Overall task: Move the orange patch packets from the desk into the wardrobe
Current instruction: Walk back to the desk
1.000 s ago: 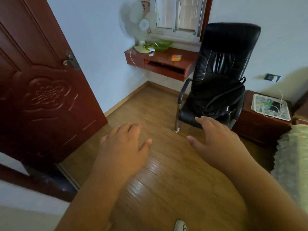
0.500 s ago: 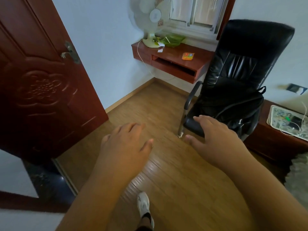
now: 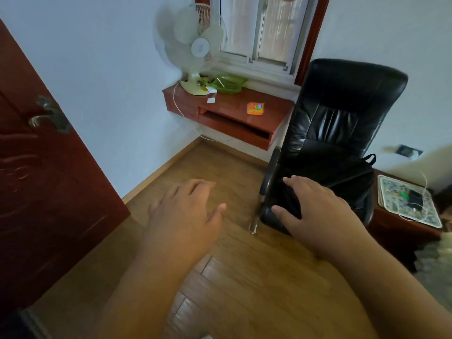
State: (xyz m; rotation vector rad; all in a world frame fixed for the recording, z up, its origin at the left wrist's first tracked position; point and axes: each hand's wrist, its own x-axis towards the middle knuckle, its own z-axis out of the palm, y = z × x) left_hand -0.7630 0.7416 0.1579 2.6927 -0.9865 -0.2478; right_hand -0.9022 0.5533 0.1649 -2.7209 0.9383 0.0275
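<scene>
Neither hand holds anything: the left hand (image 3: 186, 211) and right hand (image 3: 315, 211) both hover palm-down at mid-frame, fingers loosely spread over the floor (image 3: 232, 277), the right one in front of the chair (image 3: 330, 133) seat.

Well apart from both hands, in the upper middle of the frame, the packets (image 3: 255, 108) lie flat on the desk (image 3: 230, 104) under the window. They show as one small orange shape with coloured print; how many are stacked there cannot be told. To their left on the same top stand a fan (image 3: 195, 47) and a green tray (image 3: 228, 83). The chair sits just right of the desk, its back crowding that end. No wardrobe shows in this view.

The packets look thin, light and flexible, probably slick foil or plastic, so they should weigh almost nothing but may slide or fan apart. A pinch at the near edge, thumb on top and fingers slipped beneath, seems the surest hold, squeezing the stack together.
</scene>
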